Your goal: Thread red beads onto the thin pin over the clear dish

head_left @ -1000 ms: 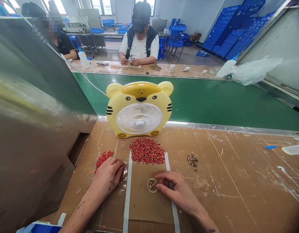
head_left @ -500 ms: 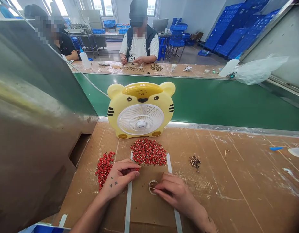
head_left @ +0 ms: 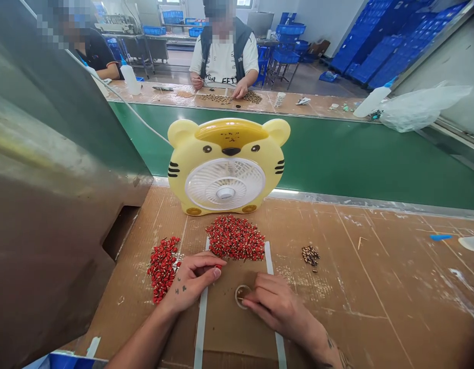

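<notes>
My left hand (head_left: 191, 278) rests just below a large heap of small red pieces with dark tips (head_left: 235, 237), its fingertips pinched on one small red piece (head_left: 218, 266). A smaller red heap (head_left: 162, 269) lies to the left of that hand. My right hand (head_left: 277, 302) sits beside a small round glass dish (head_left: 242, 296) on the brown cardboard mat (head_left: 229, 328), and its fingers pinch a thin stick whose tip reaches into the dish. A small dark speckled pile (head_left: 310, 255) lies to the right.
A yellow tiger-shaped fan (head_left: 225, 169) stands beyond the heaps, backed by a green belt (head_left: 337, 164). A steel panel (head_left: 48, 205) rises on the left. Across the belt, a co-worker (head_left: 223, 56) works with small pieces. Stacked blue crates (head_left: 391, 56) fill the far right.
My left hand has moved up and right from the small red heap to the large heap's lower edge. My right hand stays at the dish, and the view has shifted slightly.
</notes>
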Tool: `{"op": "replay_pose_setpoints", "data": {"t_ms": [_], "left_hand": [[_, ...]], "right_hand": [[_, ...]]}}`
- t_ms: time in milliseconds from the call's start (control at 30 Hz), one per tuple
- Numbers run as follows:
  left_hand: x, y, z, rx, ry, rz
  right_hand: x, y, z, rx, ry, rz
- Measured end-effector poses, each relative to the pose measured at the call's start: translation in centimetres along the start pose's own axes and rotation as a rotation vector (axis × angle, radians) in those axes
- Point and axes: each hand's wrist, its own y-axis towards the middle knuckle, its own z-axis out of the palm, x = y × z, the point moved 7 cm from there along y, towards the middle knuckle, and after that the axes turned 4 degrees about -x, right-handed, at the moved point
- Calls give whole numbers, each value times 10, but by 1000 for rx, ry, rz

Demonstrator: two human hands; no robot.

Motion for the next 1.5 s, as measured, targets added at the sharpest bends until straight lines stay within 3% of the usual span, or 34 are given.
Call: {"op": "replay_pose_setpoints", "data": {"t_ms": [233, 600, 700, 867, 1000, 1500], "left_hand": [[0, -2, 11, 56, 14, -2], [4, -2, 14, 32, 68, -38], [6, -3, 15, 6, 95, -44], [22, -7, 18, -32, -12, -190], [22, -7, 21, -8, -18, -202], [2, -4, 23, 58, 198, -16]], "right_hand": [[1, 1, 0, 20, -15, -23], [-2, 7, -6, 68, 90, 27], [-9, 11, -27, -43, 188, 136], [-12, 22, -48, -236, 266, 276], [-10, 29, -44, -259, 245, 303], [-12, 31, -28, -216, 262, 291]]}}
